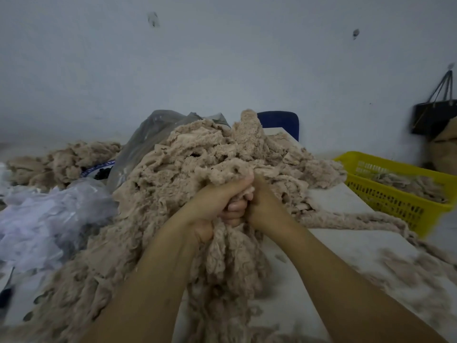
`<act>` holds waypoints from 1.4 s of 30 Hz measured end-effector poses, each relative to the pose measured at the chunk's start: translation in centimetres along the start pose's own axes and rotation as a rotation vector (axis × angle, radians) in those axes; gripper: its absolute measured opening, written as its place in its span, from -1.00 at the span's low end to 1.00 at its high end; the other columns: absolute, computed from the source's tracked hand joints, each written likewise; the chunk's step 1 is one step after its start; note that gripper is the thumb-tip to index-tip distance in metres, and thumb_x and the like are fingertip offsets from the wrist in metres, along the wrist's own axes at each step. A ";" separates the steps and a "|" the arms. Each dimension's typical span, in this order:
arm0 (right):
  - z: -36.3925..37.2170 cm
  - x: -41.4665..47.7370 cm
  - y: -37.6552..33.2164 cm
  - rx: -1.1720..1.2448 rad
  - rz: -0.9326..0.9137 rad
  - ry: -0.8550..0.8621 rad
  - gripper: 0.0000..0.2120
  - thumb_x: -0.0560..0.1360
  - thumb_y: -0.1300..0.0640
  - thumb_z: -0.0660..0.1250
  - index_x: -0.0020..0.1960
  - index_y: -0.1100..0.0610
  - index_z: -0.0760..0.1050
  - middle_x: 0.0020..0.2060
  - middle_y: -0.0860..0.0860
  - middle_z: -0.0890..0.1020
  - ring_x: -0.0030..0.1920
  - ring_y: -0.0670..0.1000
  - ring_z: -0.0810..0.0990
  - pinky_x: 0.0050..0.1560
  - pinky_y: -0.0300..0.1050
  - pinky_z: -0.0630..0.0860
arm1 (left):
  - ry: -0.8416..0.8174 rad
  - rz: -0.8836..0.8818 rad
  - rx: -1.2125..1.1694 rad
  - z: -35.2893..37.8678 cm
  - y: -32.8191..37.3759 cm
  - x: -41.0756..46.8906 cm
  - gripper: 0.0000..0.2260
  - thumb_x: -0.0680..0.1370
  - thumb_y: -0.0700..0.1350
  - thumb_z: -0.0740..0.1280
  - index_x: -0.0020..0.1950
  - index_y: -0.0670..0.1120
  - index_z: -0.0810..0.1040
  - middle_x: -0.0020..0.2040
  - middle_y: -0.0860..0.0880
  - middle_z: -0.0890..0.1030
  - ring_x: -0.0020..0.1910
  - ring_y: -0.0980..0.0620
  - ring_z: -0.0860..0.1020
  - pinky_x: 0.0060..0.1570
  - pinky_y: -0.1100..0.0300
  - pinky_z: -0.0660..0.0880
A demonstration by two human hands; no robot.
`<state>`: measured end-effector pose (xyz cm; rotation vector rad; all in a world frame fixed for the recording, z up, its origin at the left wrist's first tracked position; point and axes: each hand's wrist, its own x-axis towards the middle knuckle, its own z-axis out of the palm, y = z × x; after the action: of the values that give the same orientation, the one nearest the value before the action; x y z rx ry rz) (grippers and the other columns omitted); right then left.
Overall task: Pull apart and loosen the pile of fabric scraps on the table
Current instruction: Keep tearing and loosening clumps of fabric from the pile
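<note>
A big pile of beige fuzzy fabric scraps (188, 169) covers the middle of the white table (346, 233). My left hand (212, 201) and my right hand (262, 201) are pressed together at the pile's front, both gripping one thick bunch of scraps. Strands of that bunch hang down between my forearms toward the table edge. My right hand's fingertips are buried in the fabric.
A yellow plastic basket (395, 194) holding scraps stands at the right. Clear and grey plastic bags (49, 214) lie at the left, with another scrap heap (61, 162) behind them. A blue chair back (279, 122) and a black hanging bag (435, 117) stand by the wall.
</note>
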<state>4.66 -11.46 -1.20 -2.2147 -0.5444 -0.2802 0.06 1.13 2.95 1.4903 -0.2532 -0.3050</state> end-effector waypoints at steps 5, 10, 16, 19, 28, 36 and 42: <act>-1.5 1.0 3.4 -0.228 0.110 0.066 -0.74 0.60 0.08 0.21 0.27 -0.04 0.32 -0.26 -0.03 0.52 -0.32 0.00 0.50 -0.38 -0.05 0.42 | 0.113 0.080 -0.191 -2.2 -0.2 -1.0 -0.68 0.58 -0.04 0.28 -0.36 -0.06 0.39 -0.60 0.08 0.18 -0.64 0.16 0.09 -0.61 0.33 0.11; -2.2 1.4 5.1 -0.402 0.211 0.045 -0.60 0.59 0.02 0.21 0.40 0.05 0.28 -0.31 -0.11 0.41 -0.35 -0.05 0.41 -0.44 -0.16 0.28 | 0.184 0.144 -0.516 -2.8 -1.8 -0.3 -0.71 0.46 -0.05 0.32 -0.44 -0.04 0.36 -0.63 0.09 0.17 -0.68 0.17 0.10 -0.66 0.33 0.09; -3.1 0.7 4.7 -0.341 0.203 0.185 -0.82 0.59 0.07 0.20 0.17 -0.01 0.48 -0.32 -0.17 0.42 -0.37 -0.11 0.35 -0.42 -0.20 0.21 | 0.202 0.224 -0.701 -3.6 -2.2 0.1 -0.63 0.55 0.00 0.23 -0.46 -0.05 0.41 -0.65 0.08 0.20 -0.70 0.16 0.12 -0.67 0.28 0.10; -3.6 0.1 3.7 -0.034 0.127 0.217 -0.77 0.61 0.07 0.10 -0.17 -0.04 0.45 -0.36 -0.15 0.42 -0.31 -0.06 0.39 -0.40 -0.20 0.23 | 0.294 0.256 -0.708 -4.9 -1.9 0.2 -0.56 0.62 0.03 0.16 -0.44 -0.06 0.42 -0.64 0.08 0.21 -0.70 0.15 0.12 -0.68 0.28 0.12; -4.4 -0.6 3.4 0.584 0.408 0.237 -0.79 0.53 0.07 0.22 -0.18 0.10 0.57 -0.39 -0.06 0.63 -0.36 -0.06 0.57 -0.30 -0.16 0.46 | 0.238 0.139 -0.434 -3.9 -2.9 -0.1 -0.54 0.58 -0.02 0.22 -0.54 -0.01 0.40 -0.61 0.07 0.23 -0.64 0.14 0.12 -0.57 0.26 0.06; -1.9 0.3 0.2 0.189 0.076 0.159 -0.70 0.59 -0.27 0.09 -0.18 -0.20 0.49 -0.32 -0.27 0.57 -0.26 -0.29 0.53 -0.28 -0.41 0.37 | 0.229 0.084 -0.240 -2.4 -2.7 -0.6 -0.55 0.51 0.08 0.33 -0.53 -0.04 0.33 -0.61 0.03 0.21 -0.62 0.10 0.14 -0.57 0.30 0.18; -5.3 -0.7 7.6 0.030 0.389 0.414 -0.53 0.67 -0.08 0.06 -0.22 0.24 0.44 -0.31 0.12 0.47 -0.24 0.17 0.45 -0.33 -0.08 0.29 | 0.403 0.156 -0.625 -5.0 -3.0 -0.6 -0.58 0.47 -0.01 0.39 -0.58 -0.01 0.44 -0.63 0.09 0.20 -0.67 0.16 0.12 -0.68 0.36 0.13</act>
<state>7.54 -20.12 -3.15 -2.0981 0.1056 -0.5006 1.16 5.83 -0.35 0.8778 0.0524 0.0499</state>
